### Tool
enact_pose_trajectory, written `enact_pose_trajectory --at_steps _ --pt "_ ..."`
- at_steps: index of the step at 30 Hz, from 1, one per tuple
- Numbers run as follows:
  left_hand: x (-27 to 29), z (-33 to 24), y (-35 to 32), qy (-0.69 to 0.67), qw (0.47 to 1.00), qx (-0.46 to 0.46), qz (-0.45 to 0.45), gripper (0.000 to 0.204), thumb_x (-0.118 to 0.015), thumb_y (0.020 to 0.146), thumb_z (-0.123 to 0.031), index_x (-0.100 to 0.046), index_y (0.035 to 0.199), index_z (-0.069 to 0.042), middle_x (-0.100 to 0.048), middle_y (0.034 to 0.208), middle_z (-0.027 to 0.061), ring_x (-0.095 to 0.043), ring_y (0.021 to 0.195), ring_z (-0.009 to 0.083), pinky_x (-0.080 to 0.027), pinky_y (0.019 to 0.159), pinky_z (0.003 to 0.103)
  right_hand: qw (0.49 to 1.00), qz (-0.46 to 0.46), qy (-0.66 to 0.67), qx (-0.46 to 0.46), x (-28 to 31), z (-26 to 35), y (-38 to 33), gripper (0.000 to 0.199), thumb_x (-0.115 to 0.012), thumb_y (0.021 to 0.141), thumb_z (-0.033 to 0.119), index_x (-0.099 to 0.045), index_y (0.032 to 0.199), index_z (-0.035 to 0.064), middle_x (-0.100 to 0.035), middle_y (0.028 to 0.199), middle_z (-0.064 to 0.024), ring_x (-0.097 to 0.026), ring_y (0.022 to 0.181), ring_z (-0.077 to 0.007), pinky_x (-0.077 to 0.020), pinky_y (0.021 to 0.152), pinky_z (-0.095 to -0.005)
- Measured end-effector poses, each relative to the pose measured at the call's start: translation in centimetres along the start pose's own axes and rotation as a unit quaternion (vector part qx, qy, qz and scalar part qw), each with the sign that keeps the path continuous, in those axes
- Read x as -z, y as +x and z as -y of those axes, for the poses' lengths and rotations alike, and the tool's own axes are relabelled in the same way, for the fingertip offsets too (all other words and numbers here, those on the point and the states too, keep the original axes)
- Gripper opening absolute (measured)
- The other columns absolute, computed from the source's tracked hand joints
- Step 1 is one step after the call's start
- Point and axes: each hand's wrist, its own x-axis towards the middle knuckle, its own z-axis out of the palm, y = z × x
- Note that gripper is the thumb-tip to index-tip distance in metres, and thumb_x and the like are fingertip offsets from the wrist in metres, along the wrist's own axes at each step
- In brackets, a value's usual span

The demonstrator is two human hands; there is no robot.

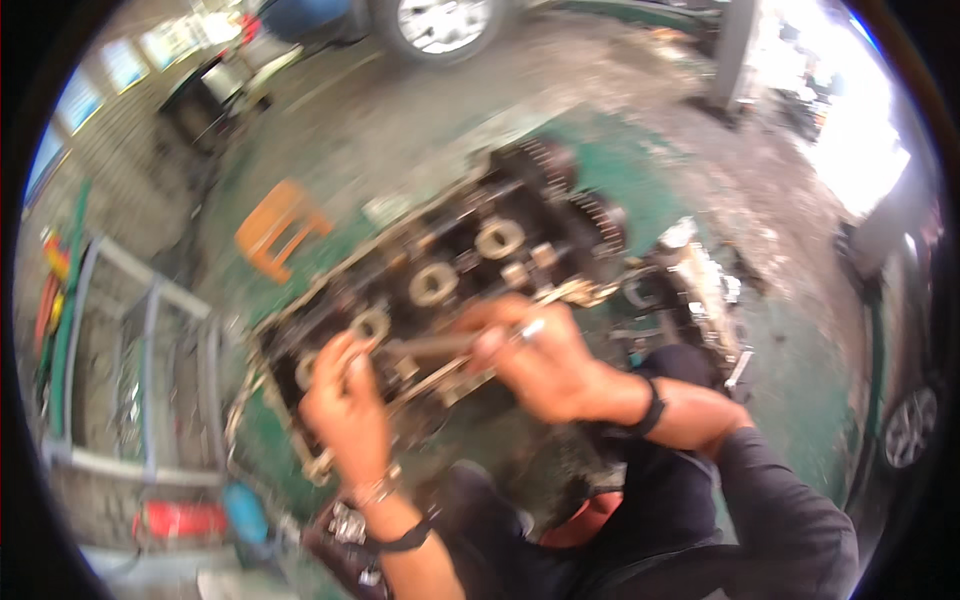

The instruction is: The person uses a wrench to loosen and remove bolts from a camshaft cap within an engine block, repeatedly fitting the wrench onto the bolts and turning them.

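1. An engine cylinder head is seen lying on the green-painted floor, slanted from lower left to upper right; the picture is blurred.
2. The left hand is laid on the lower-left end of the cylinder head, fingers curled over its top near a round bore; whether anything is gripped cannot be told.
3. The right hand is closed around a slim metal tool, whose shaft is pointed left across the head toward the left hand.
4. Two toothed sprockets are set at the upper-right end.
5. Loose metal parts lie just beside the right edge.
6. An orange stool stands apart to the upper left; bare floor lies between.
7. A metal rack borders the left side.
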Motion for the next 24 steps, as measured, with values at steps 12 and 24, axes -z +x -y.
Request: enact_pose_trajectory --at_steps 12,24 --pt "0.8 0.6 -0.1 -0.016 1.0 0.001 0.004 0.022 -0.054 0.092 -0.003 -0.061 0.112 0.002 -0.072 0.097 0.0105 -0.064 0.096 0.0185 -0.046 0.091 0.032 0.958 -0.076 0.256 -0.102 -1.5 -2.6 1.0 0.027 -0.042 0.103 0.021 -0.05 0.11 -0.0043 -0.067 0.089 -0.019 -0.067 0.069 -0.0198 -0.0558 0.061 -0.0282" --pt "0.7 0.9 0.0 -0.03 0.999 -0.016 0.006 0.024 -0.054 0.094 -0.004 -0.058 0.116 0.002 -0.07 0.1 0.0127 -0.066 0.093 0.0196 -0.051 0.085 0.031 0.948 -0.056 0.286 -0.131 -2.4 -3.2 0.7 0.027 -0.044 0.102 0.02 -0.049 0.111 -0.0048 -0.066 0.093 -0.0217 -0.068 0.072 -0.0235 -0.0573 0.063 -0.0309"
